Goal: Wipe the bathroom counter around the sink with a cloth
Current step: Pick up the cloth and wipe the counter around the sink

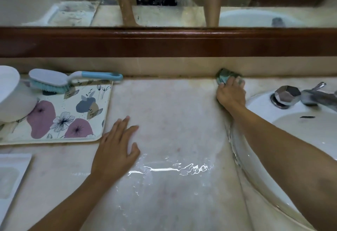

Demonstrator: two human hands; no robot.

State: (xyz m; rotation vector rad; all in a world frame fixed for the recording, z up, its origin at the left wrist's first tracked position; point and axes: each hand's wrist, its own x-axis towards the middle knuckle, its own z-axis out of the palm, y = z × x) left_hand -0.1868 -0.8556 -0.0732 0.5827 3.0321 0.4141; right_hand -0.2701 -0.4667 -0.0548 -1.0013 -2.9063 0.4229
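Right hand (230, 95), fingers (239, 81) curled round wadded green cloth (224, 76) at back edge of wet tabletop (173, 117), just left of sink (259, 102), left hand (116, 147) pressed flat, fingers straight, near floral tray (102, 103)

Bathroom: sink (284, 121); tap (317, 97); mirror (164, 8)

A broad strip of tabletop (173, 121) is lying open from front edge to back edge, between the floral tray (102, 103) and the sink (259, 103). The left hand (116, 147) is resting flat just beside the tray's near corner, narrowing that strip. The tray, carrying a brush (54, 80) and a white bowl (12, 94), is blocking the left side. At the back edge the right hand (230, 96) is gripping the cloth (223, 76) against the wall, with the tap knob (287, 94) standing near on the sink's rim.
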